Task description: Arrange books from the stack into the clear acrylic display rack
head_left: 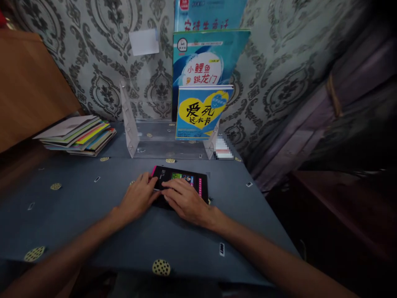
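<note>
A black book (202, 179) with pink strips and small colour pictures on its cover lies on the table in front of me. My left hand (139, 193) grips the book's left edge, its fingers and thumb curled around that side. Across the cover lies my right hand (186, 200), fingers stretched out and touching it, hiding the middle and lower part. Just beyond the book stands a clear acrylic rack (130, 124). On the rack's right side stand a blue book with a yellow heart (198, 111) and a taller teal book (214, 45) behind it.
Another blue book (211, 14) rises at the back. A stack of books (80, 136) lies at the left on the patterned grey tablecloth (77, 198). A pixelated white item (222, 149) sits right of the rack. A brown panel (34, 82) and curtain (297, 120) flank the table.
</note>
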A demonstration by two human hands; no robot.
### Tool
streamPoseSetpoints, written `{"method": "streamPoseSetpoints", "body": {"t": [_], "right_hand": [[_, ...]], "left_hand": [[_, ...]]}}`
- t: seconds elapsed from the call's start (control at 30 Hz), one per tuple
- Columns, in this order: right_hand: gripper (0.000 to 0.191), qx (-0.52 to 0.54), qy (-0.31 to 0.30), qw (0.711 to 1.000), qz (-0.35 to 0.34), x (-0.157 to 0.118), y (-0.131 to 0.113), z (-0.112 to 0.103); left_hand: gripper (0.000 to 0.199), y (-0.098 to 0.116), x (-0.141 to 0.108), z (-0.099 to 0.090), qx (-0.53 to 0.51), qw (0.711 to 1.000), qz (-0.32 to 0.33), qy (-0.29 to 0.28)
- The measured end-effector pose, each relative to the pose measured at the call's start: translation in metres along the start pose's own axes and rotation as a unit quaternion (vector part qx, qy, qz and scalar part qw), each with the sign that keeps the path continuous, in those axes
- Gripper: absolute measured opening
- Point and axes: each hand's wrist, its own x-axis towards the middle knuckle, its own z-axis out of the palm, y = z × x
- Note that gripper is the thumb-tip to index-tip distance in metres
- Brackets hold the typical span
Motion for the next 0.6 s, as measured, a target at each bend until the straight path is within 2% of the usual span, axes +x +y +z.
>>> {"method": "streamPoseSetpoints", "body": {"t": [0.1, 0.23, 0.37, 0.47, 0.6], "right_hand": [[0.030, -0.012, -0.037, 0.999, 0.012, 0.002, -0.001, 0.000], [0.027, -0.029, -0.103, 0.992, 0.062, 0.001, 0.003, 0.005], [0.042, -0.025, -0.151, 0.981, 0.118, -0.003, 0.007, 0.009], [0.050, -0.031, -0.160, 0.974, 0.155, -0.009, 0.011, 0.008], [0.052, -0.062, -0.141, 0.961, 0.230, -0.025, 0.020, 0.001]], "left_hand": [[0.028, 0.003, 0.018, 0.000, -0.009, 0.999, 0.031, -0.002], [0.027, -0.007, 0.037, 0.009, -0.056, 0.995, 0.082, 0.025], [0.027, -0.014, 0.042, 0.026, -0.149, 0.981, 0.110, 0.063], [0.027, -0.015, 0.039, 0.034, -0.175, 0.976, 0.107, 0.075], [0.026, -0.016, 0.038, 0.035, -0.180, 0.976, 0.099, 0.075]]}}
